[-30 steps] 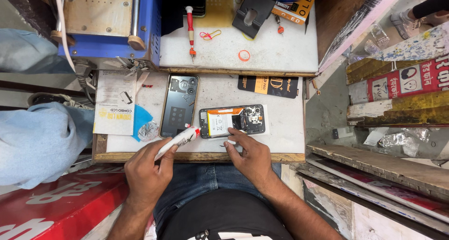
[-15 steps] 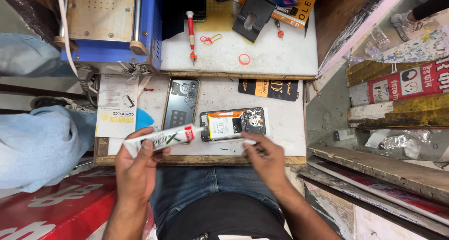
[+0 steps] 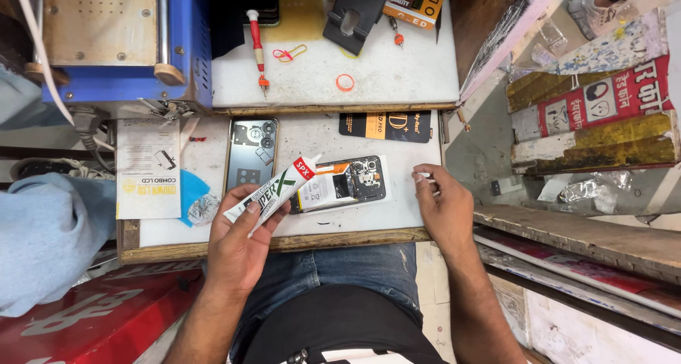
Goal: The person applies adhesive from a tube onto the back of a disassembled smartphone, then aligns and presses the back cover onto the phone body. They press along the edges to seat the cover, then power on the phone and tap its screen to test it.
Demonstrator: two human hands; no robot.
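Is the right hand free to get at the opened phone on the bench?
Probably yes. The right hand rests on the bench just beside the opened phone, with bare surface between them; it pinches only something small and white.

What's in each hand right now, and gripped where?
The left hand holds a white glue tube by its flat rear end, nozzle pointing toward the opened phone. The right hand rests on the white worktop; something small at its fingertips, unclear.

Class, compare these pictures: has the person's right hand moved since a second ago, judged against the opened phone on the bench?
Yes. The right hand left the opened phone, where it rested, and slid right; it now lies on the white bench top beside it.
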